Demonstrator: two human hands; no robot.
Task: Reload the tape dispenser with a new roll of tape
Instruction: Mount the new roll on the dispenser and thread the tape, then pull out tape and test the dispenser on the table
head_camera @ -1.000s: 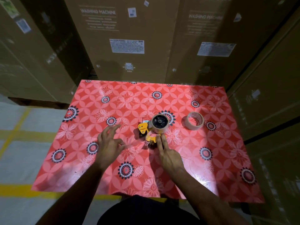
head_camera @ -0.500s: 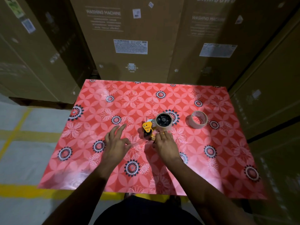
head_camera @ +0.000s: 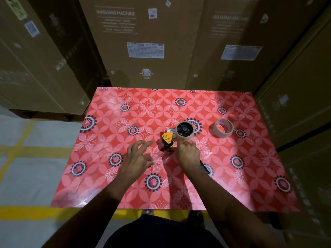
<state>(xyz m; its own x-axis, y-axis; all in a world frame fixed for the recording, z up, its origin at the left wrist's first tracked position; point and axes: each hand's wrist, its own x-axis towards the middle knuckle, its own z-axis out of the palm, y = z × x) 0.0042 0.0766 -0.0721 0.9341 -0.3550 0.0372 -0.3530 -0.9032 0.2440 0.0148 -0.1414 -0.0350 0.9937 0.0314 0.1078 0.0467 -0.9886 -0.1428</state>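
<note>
Cardboard cartons (head_camera: 146, 42) are walling in the red floral table (head_camera: 125, 185) you are standing at. Your left hand (head_camera: 137, 159) is hovering with fingers spread, holding nothing, probably waiting to steady things. Your right hand (head_camera: 188, 153) is covering the tape dispenser (head_camera: 168, 139) handle; whether it is gripping, you cannot tell from here. A roll seems to be sitting on the hub (head_camera: 185, 129) mid-table. Another tape roll (head_camera: 223, 128) is lying flat well apart to the right, within reach.

Tall cardboard boxes (head_camera: 146, 42) (dimly lit) behind red floral table (head_camera: 125, 185).
</note>
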